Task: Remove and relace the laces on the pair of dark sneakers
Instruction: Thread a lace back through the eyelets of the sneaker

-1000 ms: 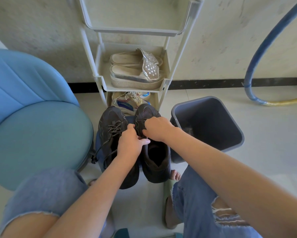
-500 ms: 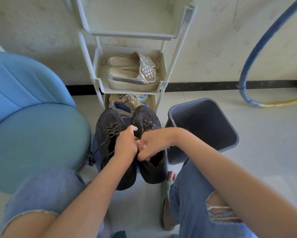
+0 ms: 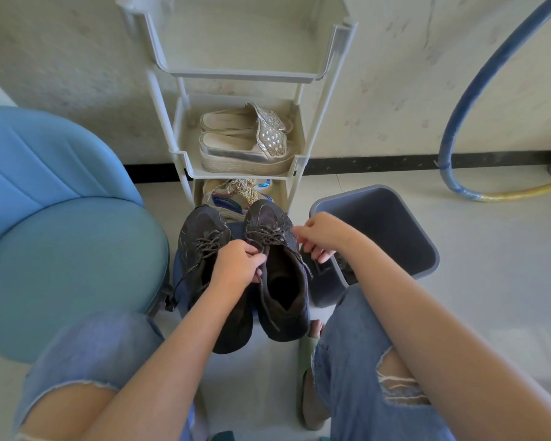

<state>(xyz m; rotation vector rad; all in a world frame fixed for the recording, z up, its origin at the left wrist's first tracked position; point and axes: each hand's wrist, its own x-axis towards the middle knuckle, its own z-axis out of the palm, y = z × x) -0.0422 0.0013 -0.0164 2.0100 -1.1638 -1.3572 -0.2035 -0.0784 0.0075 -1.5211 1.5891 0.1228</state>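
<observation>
Dark sneakers [image 3: 269, 219], pale floor [image 3: 490, 297], shoe rack [image 3: 185, 160]

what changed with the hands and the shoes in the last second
The right hand moved right, off the right sneaker toward the bin. The left hand stayed gripping its laces. The left sneaker and rack stayed put.
</observation>
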